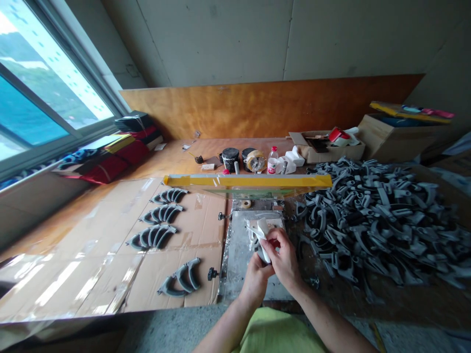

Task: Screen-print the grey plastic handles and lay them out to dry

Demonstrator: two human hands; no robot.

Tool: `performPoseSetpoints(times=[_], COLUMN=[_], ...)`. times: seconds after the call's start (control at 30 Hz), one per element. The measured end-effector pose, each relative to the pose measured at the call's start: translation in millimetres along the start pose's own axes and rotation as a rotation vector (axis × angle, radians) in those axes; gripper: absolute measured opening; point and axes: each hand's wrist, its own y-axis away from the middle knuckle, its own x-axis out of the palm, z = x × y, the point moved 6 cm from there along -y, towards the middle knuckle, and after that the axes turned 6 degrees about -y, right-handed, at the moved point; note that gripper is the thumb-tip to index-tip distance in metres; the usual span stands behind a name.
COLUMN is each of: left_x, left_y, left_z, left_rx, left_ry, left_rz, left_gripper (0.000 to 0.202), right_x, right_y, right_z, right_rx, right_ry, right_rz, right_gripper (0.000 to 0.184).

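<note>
Wooden bench (176,154) | grey part (260,252) gripped in left hand (256,278) | right hand (286,257) pinching white cloth (263,227) against it

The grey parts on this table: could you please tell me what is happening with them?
A person's left hand holds a mostly hidden grey part, while the right hand holds a white cloth or paper against it, above a metal plate. On the right lies a heap of grey parts. On the left, curved grey parts lie on cardboard in four groups, the nearest with fewer pieces.
</note>
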Motion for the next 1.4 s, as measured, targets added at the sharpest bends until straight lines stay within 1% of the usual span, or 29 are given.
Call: performPoseSetpoints(times=[0.1, 0.13, 0.27, 0.33, 0.43, 0.53, 0.57, 0.63, 0.7, 0.73, 0.8, 0.87, 0.9, 0.97, 1.03, 1.1, 1.13, 1.2, 1.23, 1.3, 1.4], left_x=[2.0, 2.4, 8.0, 13.6, 22.0, 26.2, 27.0, 28.8, 31.9, 33.6, 37.6, 41.8, 43.8, 47.2, 50.4, 54.2, 56.6, 61.9, 64.6, 68.2, 66.8], left_y=[1, 1, 3, 4, 5, 2, 0, -3, -4, -5, -5, -6, -8, -11, -14, -16, -16, -16, -16, -19, -33], left_z=[-2, -3, -12, -17, -22, -23, -22, -19, -18, -18, -19, -20, -20, -18, -16, -15, -15, -15, -14, -10, 8], left_rx=[-0.026, -0.033, -0.047, -0.076, -0.113, -0.094, -0.084, -0.063, -0.052, -0.051, -0.061, -0.068, -0.066, -0.067, -0.067, -0.060, -0.057, -0.071, -0.083, -0.115, -0.199], left_ry=[0.012, 0.020, 0.112, 0.159, 0.197, 0.210, 0.193, 0.114, 0.002, -0.043, -0.081, -0.060, -0.041, -0.015, -0.037, -0.094, -0.120, -0.125, -0.101, -0.022, 0.052], left_rz=[0.034, 0.038, 0.072, 0.104, 0.145, 0.150, 0.151, 0.159, 0.173, 0.177, 0.182, 0.190, 0.199, 0.213, 0.223, 0.222, 0.221, 0.223, 0.227, 0.224, 0.151], left_gripper=[0.024, 0.023, 0.023, 0.026, 0.026, 0.026, 0.025, 0.020, 0.015, 0.014, 0.017, 0.020, 0.022, 0.022, 0.019, 0.015, 0.014, 0.016, 0.019, 0.024, 0.030], right_x=[1, 1, 2, -4, -17, -29, -31, -27, -23, -23, -33, -49, -57, -69, -67, -58, -54, -57, -64, -87, -130], right_y=[-1, -1, -3, -7, -15, -13, -10, -5, -4, -6, -14, -22, -24, -24, -19, -16, -17, -24, -29, -38, -41], right_z=[-10, -11, -6, -6, -6, 7, 14, 24, 25, 21, 7, -8, -11, -8, 4, 13, 13, 0, -12, -42, -84], right_rx=[0.079, 0.084, -0.030, -0.054, -0.047, -0.082, -0.112, -0.188, -0.241, -0.246, -0.213, -0.152, -0.130, -0.129, -0.177, -0.235, -0.248, -0.224, -0.188, -0.083, 0.092], right_ry=[-0.017, -0.011, 0.060, 0.097, 0.143, 0.159, 0.162, 0.166, 0.174, 0.183, 0.216, 0.252, 0.258, 0.242, 0.220, 0.225, 0.236, 0.267, 0.284, 0.301, 0.254], right_rz=[0.003, 0.006, 0.019, 0.000, -0.049, -0.111, -0.115, -0.068, -0.014, -0.009, -0.048, -0.121, -0.160, -0.218, -0.192, -0.108, -0.080, -0.087, -0.114, -0.192, -0.313], right_gripper=[0.019, 0.019, 0.018, 0.021, 0.022, 0.019, 0.017, 0.015, 0.017, 0.017, 0.018, 0.019, 0.019, 0.018, 0.016, 0.016, 0.017, 0.021, 0.022, 0.024, 0.030])
